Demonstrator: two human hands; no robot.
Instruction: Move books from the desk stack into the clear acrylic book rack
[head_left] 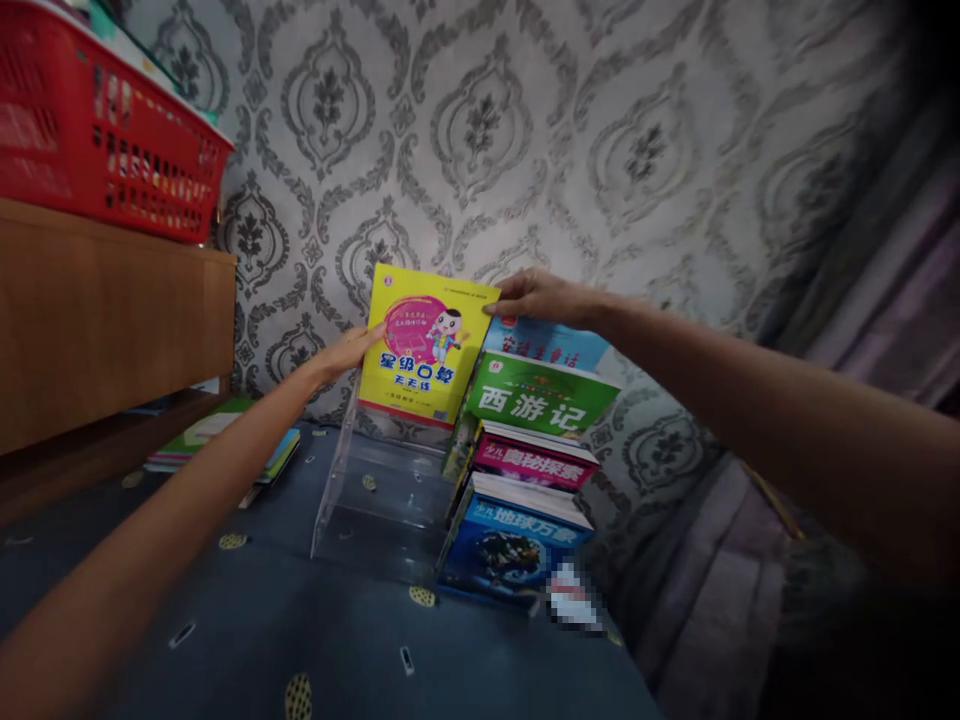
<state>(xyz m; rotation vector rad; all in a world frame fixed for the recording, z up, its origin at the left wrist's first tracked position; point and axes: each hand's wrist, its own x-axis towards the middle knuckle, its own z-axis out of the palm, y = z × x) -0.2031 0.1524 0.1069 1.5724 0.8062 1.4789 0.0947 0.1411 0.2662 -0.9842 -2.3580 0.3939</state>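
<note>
A yellow workbook with a pink oval and a cartoon child stands upright at the back tier of a clear plastic book rack. My left hand grips its left edge. With the fingers closed, my right hand pinches its upper right corner. Beside it, the rack's right column carries a light blue book, a green book, a magenta book and a dark blue book with a globe, stepped from back to front.
The rack stands on a dark patterned cloth against a wallpapered wall. At the left, several stacked books lie beside a wooden cabinet bearing a red basket. A curtain hangs at the right.
</note>
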